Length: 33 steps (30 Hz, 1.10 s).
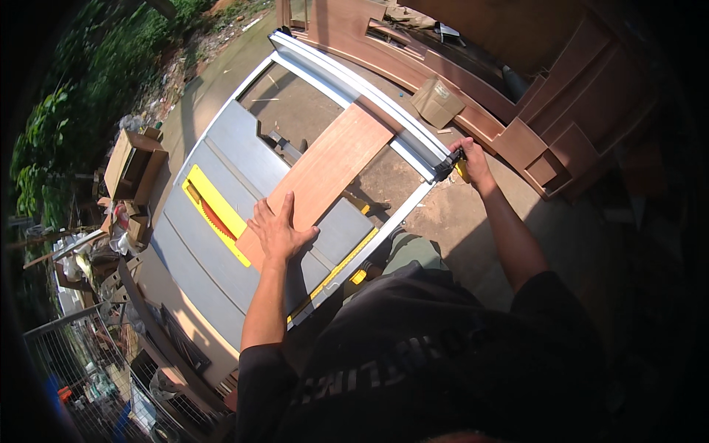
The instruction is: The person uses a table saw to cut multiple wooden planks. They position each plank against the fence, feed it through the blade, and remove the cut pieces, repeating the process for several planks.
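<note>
A reddish wooden board [329, 164] lies slantwise across a grey table saw [229, 140]. One end of it reaches the yellow blade insert [213, 213], where a red saw blade [214, 218] shows in the slot. At the other end the board meets the white rip fence [354, 83]. My left hand [278, 227] rests flat on the board near the blade end, fingers spread and thumb out to the side. My right hand [473, 159] is closed around the black and yellow fence lever [459, 167] at the fence's near end.
Large brown wood panels [546, 140] lean and lie at the right, with a cardboard box [437, 102] before them. To the left are an open carton [131, 166], scraps and a wire rack [81, 362]. A yellow measuring scale [340, 273] runs along the saw's near edge.
</note>
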Each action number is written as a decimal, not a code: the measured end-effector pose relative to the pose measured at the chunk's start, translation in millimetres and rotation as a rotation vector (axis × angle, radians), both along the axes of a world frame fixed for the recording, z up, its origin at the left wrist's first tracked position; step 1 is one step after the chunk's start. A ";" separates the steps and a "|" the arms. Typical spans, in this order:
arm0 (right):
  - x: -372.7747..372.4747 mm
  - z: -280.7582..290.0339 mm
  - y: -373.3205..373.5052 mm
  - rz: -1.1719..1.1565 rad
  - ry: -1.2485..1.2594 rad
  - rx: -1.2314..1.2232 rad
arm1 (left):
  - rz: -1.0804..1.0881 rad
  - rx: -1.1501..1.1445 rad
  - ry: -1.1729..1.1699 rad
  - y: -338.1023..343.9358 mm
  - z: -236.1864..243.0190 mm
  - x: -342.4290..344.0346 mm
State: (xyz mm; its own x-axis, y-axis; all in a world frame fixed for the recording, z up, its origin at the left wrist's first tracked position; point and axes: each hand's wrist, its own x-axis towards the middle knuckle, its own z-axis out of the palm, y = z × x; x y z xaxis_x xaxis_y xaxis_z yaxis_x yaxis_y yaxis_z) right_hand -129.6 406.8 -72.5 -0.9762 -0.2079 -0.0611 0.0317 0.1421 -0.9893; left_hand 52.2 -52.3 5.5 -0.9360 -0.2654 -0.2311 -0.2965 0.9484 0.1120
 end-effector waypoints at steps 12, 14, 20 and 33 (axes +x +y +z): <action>-0.7 -16.3 -4.2 -0.074 0.152 0.009 | 0.017 0.016 0.003 2.3 9.5 -4.6; 0.2 -15.5 -5.6 -0.080 0.167 0.022 | 0.018 0.012 0.003 1.5 8.6 -3.4; 0.3 -13.9 -8.9 -0.094 0.134 0.024 | 0.010 0.023 0.024 -1.6 4.4 3.5; -29.0 -61.6 37.3 -0.025 0.114 0.001 | -0.009 0.032 0.083 -12.6 -5.0 6.4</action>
State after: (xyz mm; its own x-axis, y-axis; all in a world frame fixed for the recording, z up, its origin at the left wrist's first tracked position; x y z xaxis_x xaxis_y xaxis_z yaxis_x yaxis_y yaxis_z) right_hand -158.6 444.2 -134.1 -0.9817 -0.1837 0.0507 -0.0780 0.1441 -0.9865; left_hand 58.6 -64.8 0.5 -0.9546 -0.2506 -0.1611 -0.2765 0.9465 0.1664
